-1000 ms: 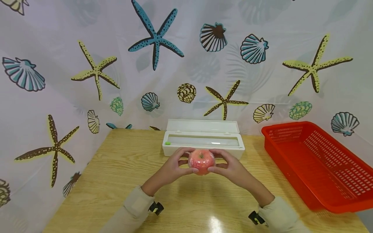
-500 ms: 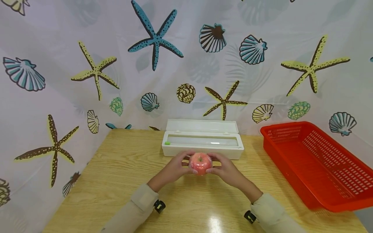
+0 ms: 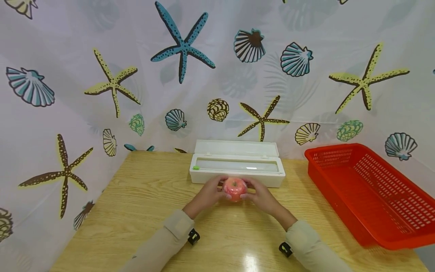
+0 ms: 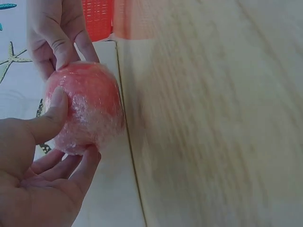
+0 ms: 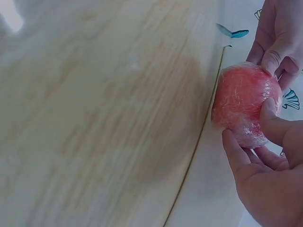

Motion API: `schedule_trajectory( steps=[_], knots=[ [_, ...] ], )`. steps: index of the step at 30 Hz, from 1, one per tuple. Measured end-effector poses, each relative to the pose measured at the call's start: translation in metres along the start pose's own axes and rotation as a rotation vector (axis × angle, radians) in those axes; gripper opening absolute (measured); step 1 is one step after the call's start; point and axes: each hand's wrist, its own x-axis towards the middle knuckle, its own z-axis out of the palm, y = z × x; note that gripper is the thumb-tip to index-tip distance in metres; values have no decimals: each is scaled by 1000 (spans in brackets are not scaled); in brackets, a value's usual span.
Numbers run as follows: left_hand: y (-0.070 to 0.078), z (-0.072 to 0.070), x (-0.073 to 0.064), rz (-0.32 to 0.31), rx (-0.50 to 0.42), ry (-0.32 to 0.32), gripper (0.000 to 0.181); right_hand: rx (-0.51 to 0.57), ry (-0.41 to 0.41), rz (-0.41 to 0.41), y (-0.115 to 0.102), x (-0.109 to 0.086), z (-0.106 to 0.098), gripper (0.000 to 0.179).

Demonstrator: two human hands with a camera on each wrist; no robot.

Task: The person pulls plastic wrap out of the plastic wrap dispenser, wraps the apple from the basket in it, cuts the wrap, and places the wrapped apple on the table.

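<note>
A red apple (image 3: 234, 189) wrapped in clear plastic film is held between my two hands, in front of a long white cling film dispenser (image 3: 238, 176). My left hand (image 3: 209, 193) grips its left side, thumb toward me and fingers curled behind. From the other side my right hand (image 3: 262, 195) holds it the same way. Bunched, shiny film shows on the apple (image 4: 90, 106) in the left wrist view, with the left thumb pressed on it. Wrinkled film also covers the apple (image 5: 244, 101) in the right wrist view. Whether the apple touches the table is unclear.
The dispenser's lid (image 3: 236, 148) stands raised at the back, and a small green slider (image 3: 196, 167) sits at its left end. A red perforated basket (image 3: 360, 211) stands at the right of the wooden table (image 3: 146, 196). A patterned curtain (image 3: 204, 87) hangs behind.
The apple looks smaller, having been lowered away from the camera in both hands. My forearms have drawn closer together. The dispenser and basket have stayed in place.
</note>
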Motion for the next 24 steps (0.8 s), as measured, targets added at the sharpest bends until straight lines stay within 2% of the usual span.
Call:
schedule_trajectory(
  steps=[10, 13, 15, 17, 20, 24],
  knots=[
    [-4, 8, -6, -34, -22, 31, 50, -2, -4, 35, 12, -3, 5, 54],
    [-5, 7, -10, -9, 38, 22, 50, -27, -11, 44, 12, -4, 5, 54],
    [-5, 6, -12, 7, 139, 21, 51, -65, -21, 41, 9, -6, 4, 56],
    [-3, 5, -14, 20, 285, 24, 52, -143, -29, 47, 5, -7, 3, 57],
    [3, 5, -15, 37, 540, 42, 55, -325, -27, 46, -4, -8, 4, 60],
    [12, 9, -17, 120, 835, 101, 60, -573, 10, 15, -15, -11, 10, 63]
  ],
)
